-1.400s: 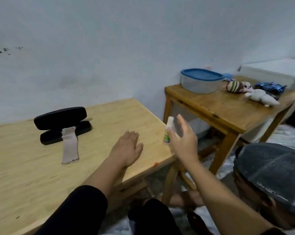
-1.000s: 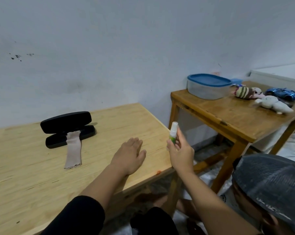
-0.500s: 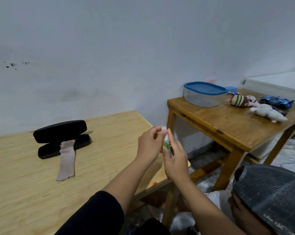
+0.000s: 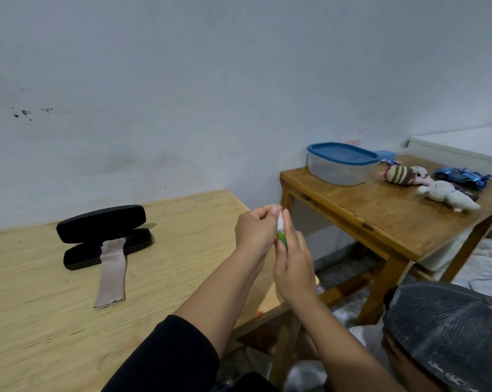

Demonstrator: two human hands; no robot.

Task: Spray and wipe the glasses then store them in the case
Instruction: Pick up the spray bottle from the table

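Observation:
A small spray bottle (image 4: 280, 234) with a white cap and a green label is upright in the air over the light wooden table's right edge. My right hand (image 4: 292, 264) grips its body from below. My left hand (image 4: 254, 232) pinches the white cap at the top. An open black glasses case (image 4: 103, 236) stands at the back left of the light wooden table (image 4: 41, 321). A beige cloth (image 4: 111, 271) hangs out of the case onto the tabletop. No glasses are visible.
A darker wooden table (image 4: 380, 222) stands to the right with a blue-lidded plastic container (image 4: 341, 164), soft toys (image 4: 408, 175) and a blue toy car (image 4: 461, 176). Another person's head in a grey cap (image 4: 448, 332) is low at the right. A white wall runs behind.
My right hand took the spray bottle off the table's edge and raised it. My left hand left the tabletop and came up to pinch the cap.

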